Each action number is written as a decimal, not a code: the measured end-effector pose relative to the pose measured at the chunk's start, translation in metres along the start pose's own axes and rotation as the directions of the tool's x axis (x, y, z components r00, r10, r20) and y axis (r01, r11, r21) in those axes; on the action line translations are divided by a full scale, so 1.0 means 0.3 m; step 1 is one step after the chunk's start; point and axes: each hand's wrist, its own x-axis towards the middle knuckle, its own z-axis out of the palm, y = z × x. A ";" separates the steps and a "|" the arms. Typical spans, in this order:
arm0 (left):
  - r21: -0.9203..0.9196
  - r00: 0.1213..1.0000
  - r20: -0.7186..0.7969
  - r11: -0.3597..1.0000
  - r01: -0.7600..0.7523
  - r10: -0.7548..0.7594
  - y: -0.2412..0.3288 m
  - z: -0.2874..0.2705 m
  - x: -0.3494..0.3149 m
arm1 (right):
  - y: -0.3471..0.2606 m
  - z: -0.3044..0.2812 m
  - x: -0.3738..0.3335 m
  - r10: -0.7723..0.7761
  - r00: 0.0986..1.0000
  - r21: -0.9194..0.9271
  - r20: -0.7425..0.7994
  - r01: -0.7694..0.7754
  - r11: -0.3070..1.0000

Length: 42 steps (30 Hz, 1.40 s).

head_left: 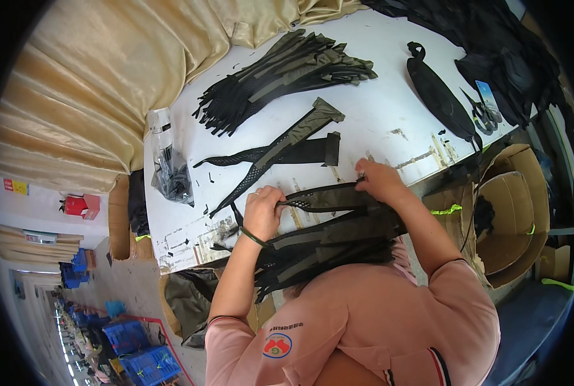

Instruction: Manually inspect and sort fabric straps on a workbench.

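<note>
My left hand [263, 211], with a dark bangle at the wrist, pinches the left end of a black and olive mesh fabric strap [325, 199]. My right hand [379, 181] grips the same strap near its other end, so it stretches between both hands over the table's near edge. A pile of similar dark straps [328, 248] lies across my lap, just below. Beyond my hands, two mesh straps [280, 152] cross each other on the white table [380, 122]. Farther back is a large fanned bundle of such straps [280, 77].
A clear plastic bag [171, 174] of dark bits lies at the table's left. At the right are a black padded strap [440, 90], scissors [483, 116] and heaped black fabric [502, 55]. An open cardboard box [512, 212] stands at my right; gold curtains [94, 90] hang behind.
</note>
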 end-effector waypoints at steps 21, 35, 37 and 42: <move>-0.430 0.984 0.166 0.903 0.016 0.062 0.179 0.364 0.233 | 0.077 0.187 -0.056 -0.137 0.924 -0.173 -0.358 0.079 0.982; -0.573 0.994 0.013 0.816 -0.078 0.105 0.199 0.236 0.164 | -0.022 0.053 -0.018 -0.400 0.843 -0.103 -0.360 0.390 0.915; -0.541 0.958 -0.180 0.792 -0.285 0.222 0.222 0.218 0.152 | 0.014 0.076 0.004 -0.279 0.885 0.092 -0.372 0.334 0.938; -0.529 0.974 -0.103 0.818 -0.226 0.202 0.197 0.194 0.140 | 0.029 0.095 0.004 0.038 0.975 0.431 -0.217 0.061 0.900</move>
